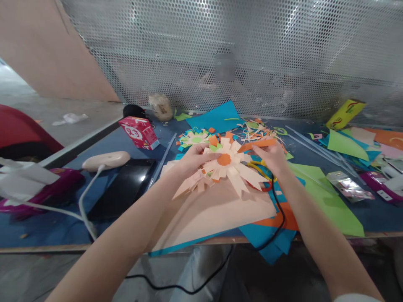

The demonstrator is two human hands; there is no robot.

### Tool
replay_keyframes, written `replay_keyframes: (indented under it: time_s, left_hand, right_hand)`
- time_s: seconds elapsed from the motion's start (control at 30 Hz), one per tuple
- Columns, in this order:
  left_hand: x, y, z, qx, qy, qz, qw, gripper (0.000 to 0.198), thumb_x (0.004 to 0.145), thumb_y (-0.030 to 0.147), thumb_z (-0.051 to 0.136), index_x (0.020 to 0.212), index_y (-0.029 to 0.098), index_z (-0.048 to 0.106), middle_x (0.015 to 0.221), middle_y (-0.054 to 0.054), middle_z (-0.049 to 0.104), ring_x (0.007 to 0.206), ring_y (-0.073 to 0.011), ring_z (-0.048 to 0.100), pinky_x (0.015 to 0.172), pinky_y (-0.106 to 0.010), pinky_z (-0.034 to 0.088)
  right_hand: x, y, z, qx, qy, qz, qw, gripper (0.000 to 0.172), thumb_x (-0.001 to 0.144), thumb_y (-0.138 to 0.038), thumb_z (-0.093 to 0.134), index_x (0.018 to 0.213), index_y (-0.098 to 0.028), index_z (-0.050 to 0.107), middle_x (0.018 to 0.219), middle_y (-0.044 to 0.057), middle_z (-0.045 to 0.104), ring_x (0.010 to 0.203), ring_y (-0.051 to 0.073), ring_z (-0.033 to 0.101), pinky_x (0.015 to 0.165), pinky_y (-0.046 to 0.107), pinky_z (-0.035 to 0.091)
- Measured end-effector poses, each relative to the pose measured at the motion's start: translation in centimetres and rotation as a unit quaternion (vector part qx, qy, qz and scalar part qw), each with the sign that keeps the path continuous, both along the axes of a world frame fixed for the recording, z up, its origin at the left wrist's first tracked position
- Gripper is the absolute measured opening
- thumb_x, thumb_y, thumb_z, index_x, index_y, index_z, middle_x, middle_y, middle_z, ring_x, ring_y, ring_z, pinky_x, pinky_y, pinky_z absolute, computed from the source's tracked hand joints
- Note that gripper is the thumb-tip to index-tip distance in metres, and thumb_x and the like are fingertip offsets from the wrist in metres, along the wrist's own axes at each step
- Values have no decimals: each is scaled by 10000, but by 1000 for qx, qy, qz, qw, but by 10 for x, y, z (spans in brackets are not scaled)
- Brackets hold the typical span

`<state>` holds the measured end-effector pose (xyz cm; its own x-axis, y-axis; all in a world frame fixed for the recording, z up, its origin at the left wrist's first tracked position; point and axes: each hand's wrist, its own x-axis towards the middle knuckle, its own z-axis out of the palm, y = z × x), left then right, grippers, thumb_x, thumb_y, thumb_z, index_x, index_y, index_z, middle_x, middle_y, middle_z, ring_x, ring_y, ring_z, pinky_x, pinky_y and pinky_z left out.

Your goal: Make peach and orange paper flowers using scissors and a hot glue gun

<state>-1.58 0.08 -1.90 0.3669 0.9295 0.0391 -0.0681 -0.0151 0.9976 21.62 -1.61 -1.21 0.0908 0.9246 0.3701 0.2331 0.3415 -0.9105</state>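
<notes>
My left hand [194,160] grips the edge of a cream paper flower [234,172] with an orange round centre. Between the fingers of my right hand [271,156] is an orange paper strip [256,144], its tip close to the flower's upper right petals. Beneath lies a large cream paper sheet [217,214]. Another paper flower [195,138] with a green centre lies behind my left hand. Yellow-handled scissors [258,167] show partly under the flower and beside my right hand.
A pink box [139,132], black tablet [126,184] and white corded device [106,161] sit at left. Paper scraps [256,129] lie at the back. Green paper [327,197] and a yellow roll [346,114] are at right. A black cable [280,205] hangs over the front edge.
</notes>
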Motion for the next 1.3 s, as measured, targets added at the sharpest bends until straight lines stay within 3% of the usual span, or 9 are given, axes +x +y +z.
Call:
replay_keyframes:
  time_s: [0.1,0.23,0.33,0.47,0.6,0.73,0.9,1.13,1.3]
  left_hand:
    - [-2,3,-4,40,19,-5,999,290,552,303,792,574,152,545,456,79,452,379,-17,358,366,-148,276]
    - [-3,3,-7,111,49,-6,993,239,577,314,784,691,147,656,635,7,626,541,-82,545,486,-183,423]
    - [-2,0,-5,158,32,-5,987,254,591,321,778,770,157,706,756,-31,687,663,-126,614,605,-229,490]
    - [0,-3,-1,229,-1,25,973,237,579,340,788,731,169,726,742,-44,708,685,-150,640,650,-255,515]
    - [0,-2,-2,265,3,20,964,203,620,337,767,742,178,734,727,-45,721,656,-152,655,623,-253,526]
    - [-2,-4,0,380,-7,33,925,132,671,288,742,777,209,748,818,-64,740,800,-193,684,733,-298,544]
    - [-3,-5,8,520,-26,11,854,156,726,260,710,876,289,739,866,-43,744,925,-204,673,886,-368,504]
    - [-2,2,2,557,-31,14,830,180,749,384,671,899,304,732,843,-43,745,853,-187,681,833,-358,515]
    - [-3,0,2,513,-17,27,858,212,698,417,709,873,301,740,851,-53,744,884,-201,667,833,-362,510]
  right_hand:
    - [-2,-3,2,-12,12,17,1000,265,588,-341,738,659,-210,519,651,-15,588,664,180,645,696,375,562]
    - [-6,-6,5,3,18,16,1000,236,624,-321,732,689,-213,532,708,-7,615,696,173,661,711,366,568]
    - [-9,-10,7,79,52,5,995,226,679,-325,707,707,-231,503,724,-15,622,697,165,670,701,355,581]
    - [-13,-19,12,211,49,0,976,134,794,-295,618,790,-255,490,768,-17,640,771,157,684,719,331,582]
    - [-15,-23,10,245,11,53,968,78,856,-214,542,860,-258,477,824,-17,656,838,145,687,744,312,578]
    - [-15,-24,3,288,-26,62,955,129,868,-155,510,916,-269,476,916,-4,660,877,145,685,733,299,581]
    - [-13,-29,2,386,-89,80,915,260,863,-99,485,1031,-297,468,1036,15,677,1034,183,643,847,390,561]
    - [-5,-26,-1,398,-163,173,886,412,831,-75,479,1167,-312,456,1228,44,612,1158,211,568,917,475,511]
    - [-3,-26,-1,383,-176,181,889,407,822,-92,496,1158,-317,454,1230,35,614,1161,208,567,926,471,503]
